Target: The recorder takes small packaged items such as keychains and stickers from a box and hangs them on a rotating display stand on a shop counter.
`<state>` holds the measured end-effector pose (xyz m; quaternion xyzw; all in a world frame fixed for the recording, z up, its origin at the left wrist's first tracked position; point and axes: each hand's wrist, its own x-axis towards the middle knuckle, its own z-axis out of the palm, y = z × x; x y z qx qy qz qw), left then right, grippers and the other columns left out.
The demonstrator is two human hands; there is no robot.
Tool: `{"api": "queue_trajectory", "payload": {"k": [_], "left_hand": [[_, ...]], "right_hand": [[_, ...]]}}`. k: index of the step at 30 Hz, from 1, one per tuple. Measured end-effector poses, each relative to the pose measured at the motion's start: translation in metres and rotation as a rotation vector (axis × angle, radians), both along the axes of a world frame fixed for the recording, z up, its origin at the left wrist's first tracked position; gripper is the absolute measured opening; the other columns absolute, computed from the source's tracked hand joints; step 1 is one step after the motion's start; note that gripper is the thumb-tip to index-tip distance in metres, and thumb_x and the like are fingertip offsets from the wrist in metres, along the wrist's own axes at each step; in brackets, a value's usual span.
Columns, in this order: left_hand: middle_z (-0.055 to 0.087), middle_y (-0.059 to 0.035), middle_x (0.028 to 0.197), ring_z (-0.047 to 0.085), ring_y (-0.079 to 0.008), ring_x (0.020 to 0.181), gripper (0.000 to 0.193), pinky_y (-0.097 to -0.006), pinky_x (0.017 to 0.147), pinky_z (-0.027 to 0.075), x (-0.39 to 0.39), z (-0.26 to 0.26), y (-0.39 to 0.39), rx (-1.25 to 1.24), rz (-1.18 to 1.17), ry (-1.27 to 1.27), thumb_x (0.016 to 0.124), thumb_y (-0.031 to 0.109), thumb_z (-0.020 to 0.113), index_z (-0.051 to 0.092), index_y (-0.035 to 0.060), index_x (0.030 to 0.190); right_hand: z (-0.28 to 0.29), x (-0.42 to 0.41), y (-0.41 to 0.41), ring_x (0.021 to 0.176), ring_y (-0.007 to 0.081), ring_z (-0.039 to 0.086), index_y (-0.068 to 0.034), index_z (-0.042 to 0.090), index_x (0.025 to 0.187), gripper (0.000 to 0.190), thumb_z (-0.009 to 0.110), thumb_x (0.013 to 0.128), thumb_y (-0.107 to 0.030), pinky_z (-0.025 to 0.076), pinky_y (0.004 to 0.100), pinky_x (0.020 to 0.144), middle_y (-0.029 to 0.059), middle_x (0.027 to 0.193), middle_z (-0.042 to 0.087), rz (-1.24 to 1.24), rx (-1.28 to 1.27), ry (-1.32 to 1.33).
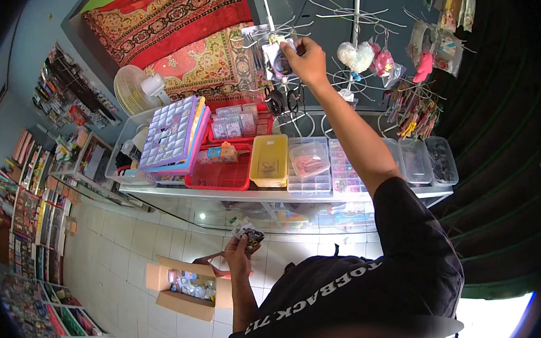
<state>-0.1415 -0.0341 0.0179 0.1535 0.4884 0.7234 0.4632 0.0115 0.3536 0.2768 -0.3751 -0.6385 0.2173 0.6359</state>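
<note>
My right hand (308,60) is raised at the left white wire display rack (268,16), fingers pinching a small plastic packet (277,61) with a dark item in it. The packet lies against others that hang from the rack's hooks. Lower down, over the tiled floor, my left hand (239,254) holds a small bunch of packets (249,233) with dark contents. Black coiled cords or bands (275,102) hang on the rack below my right hand.
A glass counter (235,196) bears red baskets (220,176), a yellow container (268,162), clear divided boxes (309,184) and stacked organizer trays (170,133). A fan (135,90) stands behind. An open cardboard box (186,306) with packets sits on the floor. A second rack (356,15) holds fluffy keychains.
</note>
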Motion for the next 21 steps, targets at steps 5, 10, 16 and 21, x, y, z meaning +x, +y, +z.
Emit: {"api": "queue_trajectory", "payload": {"k": [5, 10, 16, 21], "left_hand": [[0.064, -0.0092, 0.09, 0.066, -0.0205, 0.078, 0.018, -0.0352, 0.063, 0.059, 0.018, 0.003, 0.009, 0.029, -0.01, -0.003, 0.089, 0.005, 0.053, 0.055, 0.0018, 0.107], [0.06, -0.0113, 0.106, 0.064, -0.021, 0.09, 0.033, -0.0343, 0.071, 0.058, 0.038, 0.061, 0.059, 0.133, -0.091, 0.103, 0.09, 0.003, 0.051, 0.044, 0.0, 0.121], [0.058, -0.0124, 0.107, 0.06, -0.0184, 0.095, 0.034, -0.0322, 0.073, 0.057, 0.053, 0.148, 0.136, 0.321, -0.274, 0.528, 0.089, 0.007, 0.057, 0.04, 0.0014, 0.118], [0.058, -0.0171, 0.114, 0.063, -0.0216, 0.093, 0.043, -0.0312, 0.076, 0.055, 0.065, 0.169, 0.158, 0.385, -0.289, 0.496, 0.089, 0.008, 0.058, 0.036, 0.0015, 0.124]], "right_hand": [[-0.065, 0.007, -0.019, 0.062, 0.0132, 0.049, 0.0, 0.051, 0.088, 0.044, 0.077, 0.072, -0.031, 0.044, 0.0285, 0.058, 0.0051, 0.069, 0.053, -0.016, 0.075, 0.14], [-0.127, 0.027, -0.101, 0.065, 0.0028, 0.048, -0.004, 0.054, 0.09, 0.015, 0.066, 0.084, -0.009, 0.039, 0.0185, 0.057, -0.0049, 0.072, 0.049, 0.729, -0.196, 0.212], [-0.099, 0.039, -0.132, 0.073, 0.0035, 0.054, -0.001, 0.06, 0.1, 0.02, 0.067, 0.084, -0.01, 0.044, 0.0198, 0.062, -0.0002, 0.085, 0.062, 1.056, -0.313, -0.036], [-0.06, 0.039, -0.09, 0.062, 0.0025, 0.049, 0.001, 0.063, 0.091, 0.012, 0.063, 0.086, -0.01, 0.04, 0.0211, 0.053, -0.0018, 0.072, 0.061, 0.757, -0.137, 0.044]]}}
